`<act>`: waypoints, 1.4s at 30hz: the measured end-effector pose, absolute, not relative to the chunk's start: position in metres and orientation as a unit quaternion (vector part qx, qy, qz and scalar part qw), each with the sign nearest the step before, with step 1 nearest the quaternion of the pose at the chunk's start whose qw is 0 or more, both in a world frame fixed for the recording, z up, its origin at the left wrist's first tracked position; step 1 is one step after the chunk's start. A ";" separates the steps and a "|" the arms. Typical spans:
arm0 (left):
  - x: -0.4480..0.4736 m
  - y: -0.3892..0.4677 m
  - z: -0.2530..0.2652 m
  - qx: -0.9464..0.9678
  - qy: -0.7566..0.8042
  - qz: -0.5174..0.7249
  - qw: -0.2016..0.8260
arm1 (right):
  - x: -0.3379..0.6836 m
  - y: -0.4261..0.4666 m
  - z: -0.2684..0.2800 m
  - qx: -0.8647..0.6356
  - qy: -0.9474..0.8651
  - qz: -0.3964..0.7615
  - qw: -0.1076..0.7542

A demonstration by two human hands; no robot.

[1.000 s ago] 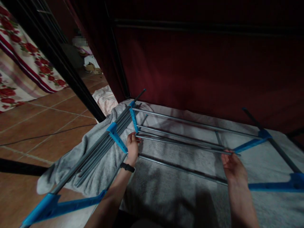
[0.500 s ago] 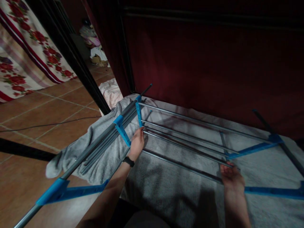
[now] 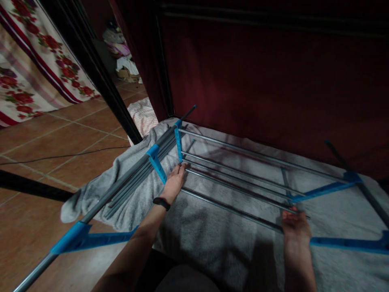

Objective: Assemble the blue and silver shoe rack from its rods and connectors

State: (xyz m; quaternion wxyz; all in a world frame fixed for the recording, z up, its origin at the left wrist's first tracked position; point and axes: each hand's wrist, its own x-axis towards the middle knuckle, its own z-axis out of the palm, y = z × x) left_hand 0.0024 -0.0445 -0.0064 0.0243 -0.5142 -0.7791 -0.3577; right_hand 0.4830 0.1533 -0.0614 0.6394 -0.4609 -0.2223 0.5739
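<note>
A rack of grey metal tubes and blue plastic brackets (image 3: pixel 322 191) lies over a grey blanket. My left hand (image 3: pixel 175 178), with a black band at the wrist, closes around the left end of a thin metal tube (image 3: pixel 237 189), close to the left blue bracket (image 3: pixel 178 144). Palm up, my right hand (image 3: pixel 296 223) grips the same tube near its right end, just below the right bracket. Several other tubes run parallel behind it, and a thicker front tube (image 3: pixel 234 210) passes nearer to me. Whether the held tube's left end touches the bracket is hidden by my fingers.
Several loose grey tubes (image 3: pixel 133 184) lie on the blanket (image 3: pixel 212 243) at left, beside the rack's long side tube. A dark red cloth panel (image 3: pixel 258 89) stands behind. A black post (image 3: pixel 100 77) and a cable (image 3: pixel 75 154) are at left above the tiled floor.
The view has shifted slightly. Both hands stay on the tube; the left hand's fingers have straightened a little along its end.
</note>
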 end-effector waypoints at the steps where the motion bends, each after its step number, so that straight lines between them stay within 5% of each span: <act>1: 0.003 -0.044 -0.007 -0.519 -0.783 -0.342 0.032 | 0.484 0.155 -0.062 -0.470 -0.221 0.567 0.640; 14: 0.008 -0.043 0.012 -0.536 -0.839 -0.090 0.037 | 0.473 0.161 -0.054 -0.491 -0.046 0.558 0.668; 42: -0.002 -0.040 0.002 -0.542 -0.821 -0.179 -0.010 | 0.464 0.153 -0.041 -0.470 -0.034 0.571 0.672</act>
